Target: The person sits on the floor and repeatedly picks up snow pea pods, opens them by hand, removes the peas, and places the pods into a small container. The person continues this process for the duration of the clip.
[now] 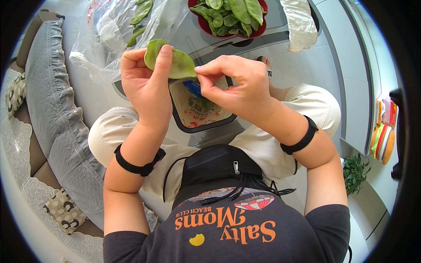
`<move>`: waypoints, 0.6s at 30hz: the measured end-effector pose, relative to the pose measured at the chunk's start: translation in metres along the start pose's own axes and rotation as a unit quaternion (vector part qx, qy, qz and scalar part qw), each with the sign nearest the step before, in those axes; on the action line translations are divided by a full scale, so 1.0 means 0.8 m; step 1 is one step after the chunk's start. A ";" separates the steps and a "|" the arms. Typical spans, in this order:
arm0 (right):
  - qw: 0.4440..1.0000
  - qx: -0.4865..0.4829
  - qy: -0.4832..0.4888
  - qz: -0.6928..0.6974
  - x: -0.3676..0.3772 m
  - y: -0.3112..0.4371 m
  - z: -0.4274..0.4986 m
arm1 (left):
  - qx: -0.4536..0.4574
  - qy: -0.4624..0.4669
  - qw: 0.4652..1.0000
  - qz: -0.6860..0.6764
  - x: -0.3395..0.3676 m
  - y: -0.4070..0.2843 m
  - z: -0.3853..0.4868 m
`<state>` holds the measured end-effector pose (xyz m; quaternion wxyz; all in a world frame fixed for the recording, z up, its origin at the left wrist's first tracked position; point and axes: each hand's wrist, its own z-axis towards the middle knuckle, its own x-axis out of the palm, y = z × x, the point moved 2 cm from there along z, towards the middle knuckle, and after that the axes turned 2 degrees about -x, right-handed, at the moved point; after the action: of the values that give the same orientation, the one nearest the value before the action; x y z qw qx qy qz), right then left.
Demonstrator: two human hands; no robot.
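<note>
A broad flat green bean pod is held up in front of me. My left hand grips its left half, thumb on the face and fingers behind. At the pod's right tip, the thumb and forefinger of my right hand are pinched together on it. Below both hands, between my knees, stands a lined waste bin with a blue wrapper inside. A red bowl heaped with flat bean pods sits on the table beyond. More pods lie on a clear plastic bag at the upper left.
A pale cloth hangs over the table edge at the upper right. To the left is a sofa with a grey quilted cover and a patterned cushion. A leafy plant and a toy hamburger are at the right.
</note>
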<state>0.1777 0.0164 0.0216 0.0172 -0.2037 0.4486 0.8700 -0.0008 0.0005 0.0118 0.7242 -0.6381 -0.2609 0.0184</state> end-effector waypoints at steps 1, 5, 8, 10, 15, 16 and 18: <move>1.000 -0.009 -0.002 -0.010 0.000 0.000 0.001 | -0.002 -0.002 1.000 -0.003 -0.001 0.001 0.000; 0.999 -0.031 -0.003 -0.025 -0.002 0.000 0.002 | -0.041 0.006 0.999 -0.025 -0.002 0.005 0.000; 0.997 -0.060 0.010 -0.036 -0.003 0.000 0.003 | -0.074 0.014 0.996 -0.044 -0.002 0.008 -0.001; 0.995 -0.086 0.012 -0.037 -0.003 0.000 0.005 | -0.103 0.014 0.993 -0.052 -0.002 0.009 -0.002; 0.999 -0.040 0.018 -0.014 -0.007 -0.001 0.007 | -0.100 0.030 0.993 -0.060 -0.001 0.010 0.002; 1.000 -0.015 0.020 0.001 -0.008 -0.001 0.007 | -0.096 0.035 0.993 -0.061 -0.001 0.010 0.002; 0.998 0.038 0.021 0.036 -0.007 0.000 0.007 | -0.098 0.037 0.992 -0.063 -0.002 0.011 0.002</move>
<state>0.1809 0.0217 0.0265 -0.0156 -0.2046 0.4890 0.8478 0.0000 0.0033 0.0033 0.6668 -0.6886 -0.2746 -0.0766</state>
